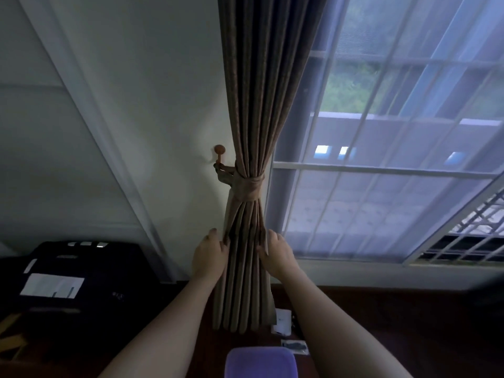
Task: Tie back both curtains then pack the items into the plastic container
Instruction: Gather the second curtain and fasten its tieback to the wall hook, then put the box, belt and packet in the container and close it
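Far left of our grip sits a dark case [81, 271] with a white label, low against the white wall [163, 105], well apart from our hands. Nearer, up and to the left of the left hand [210, 257], a wooden wall hook [219, 151] juts from the wall; the fabric tieback [249, 188] runs from it and cinches the brown curtain [259, 105] just above our grip.

We hold the curtain's gathered lower folds from both sides. The left hand presses against the left edge of the bundle, fingers [225, 245] curled into the outer pleats; the right hand [276, 255] presses on the right edge, its thumb tucked into a fold — neither hand spread, both pinching cloth. Between the two hands the pleats hang straight down to a free hem below our wrists.

Straight below the grip, between our forearms, the purple plastic container [260, 362] shows at the bottom edge of view on the dark tabletop [381, 323]. Just right of the hem, under the right forearm, lie a small white item [283, 320] and a flat dark packet [294, 345] — too dim to identify.

To the right of the grip the sheer curtain [381, 186] covers the window, its sill [354, 276] running level with our right wrist; the tabletop on that side looks open.
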